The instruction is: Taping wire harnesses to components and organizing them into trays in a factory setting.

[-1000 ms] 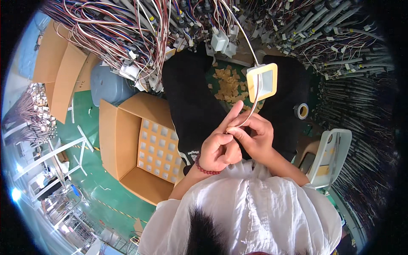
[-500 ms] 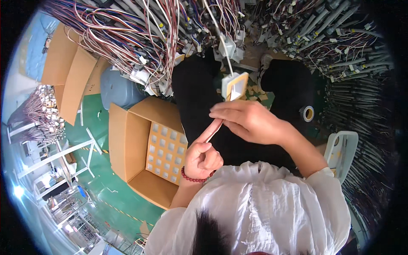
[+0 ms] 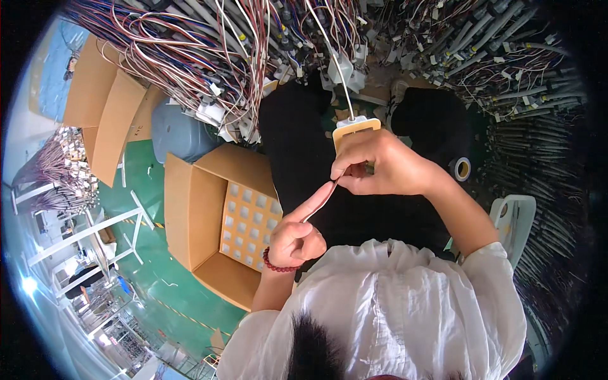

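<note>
My left hand (image 3: 296, 239) points its index finger forward, its other fingers curled in. Along that finger lies a thin pale strip (image 3: 320, 206), whose material I cannot make out. At the left fingertip, my right hand (image 3: 387, 166) pinches the strip's far end between thumb and index finger. Just beyond the right knuckles hangs a white plastic piece with a yellow-tan frame (image 3: 356, 126), partly covered by that hand. A white cable (image 3: 344, 87) runs up from it.
An open cardboard box (image 3: 180, 215) with rows of pale square pieces stands at my left. Bundled wires (image 3: 171, 47) hang ahead, grey cables (image 3: 525, 164) at the right. A tape roll (image 3: 460, 169), a white plastic chair or stool (image 3: 516, 221) and a blue stool (image 3: 180, 136) are nearby.
My right hand has gone from lying flat over the left fingertip to pinching the strip there. The yellow-framed piece has turned, and my left hand has shifted slightly left.
</note>
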The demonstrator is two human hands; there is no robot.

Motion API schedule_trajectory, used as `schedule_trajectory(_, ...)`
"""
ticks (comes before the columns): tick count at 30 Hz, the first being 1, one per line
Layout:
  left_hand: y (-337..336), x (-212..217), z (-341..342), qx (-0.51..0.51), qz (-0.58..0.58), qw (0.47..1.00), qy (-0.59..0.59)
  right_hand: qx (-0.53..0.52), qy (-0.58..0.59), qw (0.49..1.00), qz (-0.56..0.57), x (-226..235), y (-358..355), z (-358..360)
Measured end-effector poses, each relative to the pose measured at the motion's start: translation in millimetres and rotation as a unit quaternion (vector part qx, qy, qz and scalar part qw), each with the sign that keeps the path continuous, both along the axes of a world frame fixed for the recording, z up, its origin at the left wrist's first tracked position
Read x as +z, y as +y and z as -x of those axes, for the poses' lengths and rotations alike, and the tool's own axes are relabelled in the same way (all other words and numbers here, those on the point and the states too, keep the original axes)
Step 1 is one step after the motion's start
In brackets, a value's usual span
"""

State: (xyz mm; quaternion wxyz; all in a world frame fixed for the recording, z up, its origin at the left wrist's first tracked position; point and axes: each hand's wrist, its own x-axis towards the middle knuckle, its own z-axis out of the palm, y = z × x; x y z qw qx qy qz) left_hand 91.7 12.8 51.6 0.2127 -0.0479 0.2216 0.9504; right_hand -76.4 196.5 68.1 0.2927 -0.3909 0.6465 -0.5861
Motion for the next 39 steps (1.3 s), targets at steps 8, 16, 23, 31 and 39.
schedule_trajectory(8,2.2,0.4,-1.7,-0.017,0.003,1.000,0.020,-0.003,0.073,0.997,0.027,-1.0,4.7,-3.9)
schedule_trajectory(16,-1.3,11.6,38.5,0.154,0.673,0.704,0.169,-0.082,0.218,0.972,-0.044,-3.5,22.7,-7.1)
schedule_trajectory(23,43.3,9.5,55.5,0.129,0.751,0.618,0.192,-0.168,0.337,0.926,-0.033,-14.4,23.3,-25.0)
schedule_trajectory(31,56.7,-9.8,52.9,0.079,0.606,0.790,0.043,-0.201,0.373,0.902,-0.082,-16.1,41.4,-39.1)
schedule_trajectory(39,89.0,-17.8,59.9,0.156,0.506,0.846,-0.069,-0.366,0.300,0.881,0.007,-14.2,85.0,-66.1)
